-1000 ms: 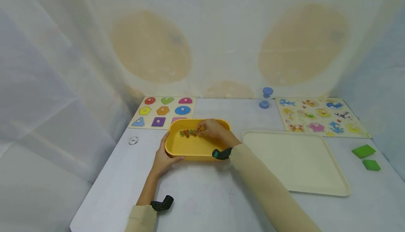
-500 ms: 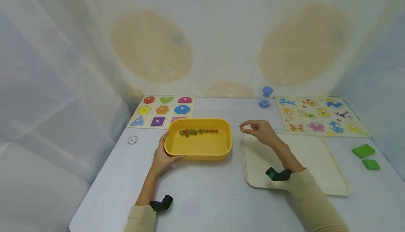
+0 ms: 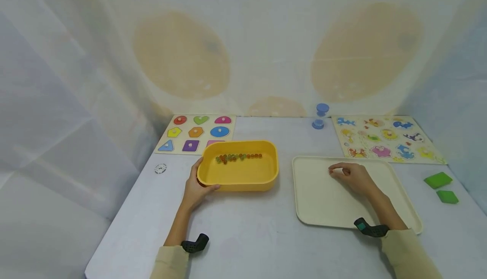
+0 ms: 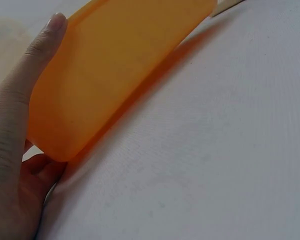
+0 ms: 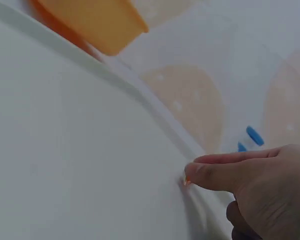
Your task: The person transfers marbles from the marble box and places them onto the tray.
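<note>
My left hand (image 3: 195,191) grips the left end of a yellow plastic bin (image 3: 239,175), thumb along its front wall and fingers round the side. In the left wrist view, the thumb lies on the bin's outer wall (image 4: 110,65) and curled fingers show under its lower corner. Several small orange and green glass marbles (image 3: 233,158) lie along the far side inside the bin. Over the cream tray (image 3: 316,198), my right hand (image 3: 354,177) pinches a small orange marble (image 5: 187,181) between thumb and forefinger, close above the tray's surface. The fingers mostly hide this marble.
A shape puzzle board (image 3: 201,129) lies behind the bin at the left, with a white round token (image 3: 160,168) in front of it. An animal puzzle board (image 3: 384,139), a blue hourglass-shaped object (image 3: 318,123) and green blocks (image 3: 438,180) lie beyond and beside the tray.
My right hand has come out of the bin with an orange marble and moved right, down over the tray. The left hand keeps its grip; the marbles in the bin now show in a row.
</note>
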Motion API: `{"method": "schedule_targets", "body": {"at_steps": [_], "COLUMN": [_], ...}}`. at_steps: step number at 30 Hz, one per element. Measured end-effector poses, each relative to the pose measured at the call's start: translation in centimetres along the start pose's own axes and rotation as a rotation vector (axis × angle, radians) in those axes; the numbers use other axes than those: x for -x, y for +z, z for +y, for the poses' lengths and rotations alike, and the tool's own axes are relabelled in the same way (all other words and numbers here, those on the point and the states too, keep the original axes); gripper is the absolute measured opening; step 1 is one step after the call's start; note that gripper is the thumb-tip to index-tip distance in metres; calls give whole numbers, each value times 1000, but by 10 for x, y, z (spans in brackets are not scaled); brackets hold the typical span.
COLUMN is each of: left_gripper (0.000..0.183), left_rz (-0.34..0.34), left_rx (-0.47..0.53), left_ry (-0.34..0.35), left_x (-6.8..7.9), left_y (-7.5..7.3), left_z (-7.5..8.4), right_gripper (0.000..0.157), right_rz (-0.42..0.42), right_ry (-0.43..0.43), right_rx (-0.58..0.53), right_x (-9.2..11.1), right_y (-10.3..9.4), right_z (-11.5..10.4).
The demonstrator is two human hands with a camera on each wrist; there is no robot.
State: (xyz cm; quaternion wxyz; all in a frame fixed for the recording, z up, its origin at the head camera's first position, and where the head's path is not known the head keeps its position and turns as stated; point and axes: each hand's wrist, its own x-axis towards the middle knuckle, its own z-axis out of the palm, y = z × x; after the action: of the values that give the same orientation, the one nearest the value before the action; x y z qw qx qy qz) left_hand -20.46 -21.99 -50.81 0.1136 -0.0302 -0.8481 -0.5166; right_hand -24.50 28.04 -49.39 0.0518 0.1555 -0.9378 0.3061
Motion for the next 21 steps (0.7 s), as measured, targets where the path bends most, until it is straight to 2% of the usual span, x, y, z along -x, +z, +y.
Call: {"method": "schedule_targets", "body": {"at_steps": [2, 5, 11, 16, 21], "left_gripper": [99, 99, 98, 98, 98], "left_rz": [-3, -5, -10, -15, -6], "left_rx": [-5, -10, 9, 23, 11], "left_ry": [3, 0, 4, 16, 12], "left_x": [0, 0, 0, -2, -2], "left_y": [0, -1, -1, -1, -2], "left_z": [0, 0, 0, 1, 3], "right_gripper": [26, 26, 26, 23, 23], "right_rz": [26, 38, 5, -68, -198], "right_ry": [-25, -54, -150, -215, -264], "right_rx": [-14, -75, -200, -204, -191], "right_x": [-4, -17, -57, -98, -133], "right_y": [0, -2, 5, 26, 60], "right_z": [-6, -26, -91, -151, -197]}}
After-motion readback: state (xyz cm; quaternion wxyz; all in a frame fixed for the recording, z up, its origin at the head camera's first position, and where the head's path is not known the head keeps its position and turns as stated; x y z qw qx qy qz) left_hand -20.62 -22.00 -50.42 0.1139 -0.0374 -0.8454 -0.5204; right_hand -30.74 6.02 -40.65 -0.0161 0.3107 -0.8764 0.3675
